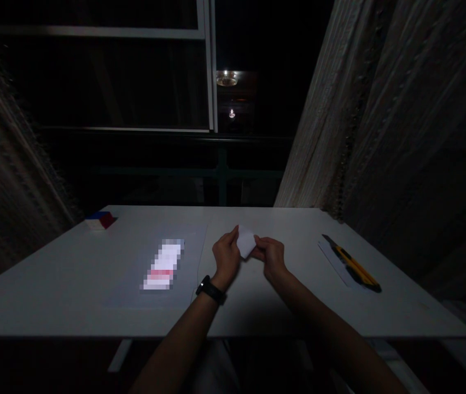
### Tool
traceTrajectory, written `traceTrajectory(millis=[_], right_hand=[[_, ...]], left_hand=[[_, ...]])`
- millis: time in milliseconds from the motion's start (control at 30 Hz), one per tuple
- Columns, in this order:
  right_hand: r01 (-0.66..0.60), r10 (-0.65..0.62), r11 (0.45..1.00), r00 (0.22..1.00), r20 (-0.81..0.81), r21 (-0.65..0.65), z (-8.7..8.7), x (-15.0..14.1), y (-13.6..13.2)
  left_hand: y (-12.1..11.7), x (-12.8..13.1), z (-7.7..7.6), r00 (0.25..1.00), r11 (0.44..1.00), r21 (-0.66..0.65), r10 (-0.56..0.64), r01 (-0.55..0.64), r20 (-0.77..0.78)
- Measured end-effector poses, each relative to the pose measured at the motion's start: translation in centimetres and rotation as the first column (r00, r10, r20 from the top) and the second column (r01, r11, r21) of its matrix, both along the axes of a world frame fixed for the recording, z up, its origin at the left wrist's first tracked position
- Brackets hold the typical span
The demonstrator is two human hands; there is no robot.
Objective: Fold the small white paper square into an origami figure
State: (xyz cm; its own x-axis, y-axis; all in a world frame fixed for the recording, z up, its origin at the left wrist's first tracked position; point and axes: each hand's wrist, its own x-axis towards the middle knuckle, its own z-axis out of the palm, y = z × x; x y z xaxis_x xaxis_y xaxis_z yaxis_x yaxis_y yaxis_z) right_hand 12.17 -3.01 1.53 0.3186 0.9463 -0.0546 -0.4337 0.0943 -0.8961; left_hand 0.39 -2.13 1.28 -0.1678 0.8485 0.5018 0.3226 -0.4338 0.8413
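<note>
A small folded piece of white paper (246,242) is held up between my two hands, above the middle of the white table. My left hand (227,254), with a dark watch (210,290) on its wrist, pinches the paper's left edge. On the opposite side, my right hand (271,254) has its fingertips closed on the paper's right corner. The paper looks roughly diamond-shaped; its rear side is hidden from me.
Left of my hands lies a lit phone (163,265), its screen blurred, on a pale sheet (126,293). A colored cube (100,220) sits at the far left. Rightward, a yellow-and-black utility knife (354,265) lies beside a white strip (333,262) on the table (266,312). Curtains (319,104) flank the dark window.
</note>
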Motion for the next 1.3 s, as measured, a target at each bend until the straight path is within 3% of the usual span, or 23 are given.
traceTrajectory(millis=[267, 433, 633, 800, 1033, 1300], right_hand=[[0.052, -0.053, 0.998, 0.998, -0.027, -0.034, -0.2, 0.0, 0.1], [0.003, -0.007, 0.997, 0.999, -0.048, -0.077, -0.7, 0.5, 0.5], [-0.033, 0.031, 0.999, 0.998, -0.054, -0.041, -0.8, 1.0, 0.7], [-0.085, 0.086, 0.995, 0.995, 0.040, -0.044, -0.8, 1.2, 0.8], [0.026, -0.030, 0.998, 0.998, 0.050, 0.064, -0.7, 0.4, 0.6], [0.037, -0.046, 0.998, 0.973, 0.225, 0.045, -1.2, 0.8, 1.2]], left_hand=[[0.3, 0.0, -0.3, 1.000, 1.000, -0.027, 0.007, -0.008, -0.017], [0.4, 0.1, -0.3, 0.996, 1.000, -0.009, 0.011, -0.011, -0.090], [0.4, 0.1, -0.4, 0.989, 0.998, -0.001, 0.054, -0.055, -0.137], [0.5, 0.0, -0.4, 0.989, 0.998, 0.001, 0.061, -0.061, -0.131], [0.3, 0.1, -0.2, 0.990, 0.999, -0.010, 0.044, -0.046, -0.131], [0.5, -0.1, -0.3, 0.995, 0.999, -0.016, 0.046, -0.048, -0.085]])
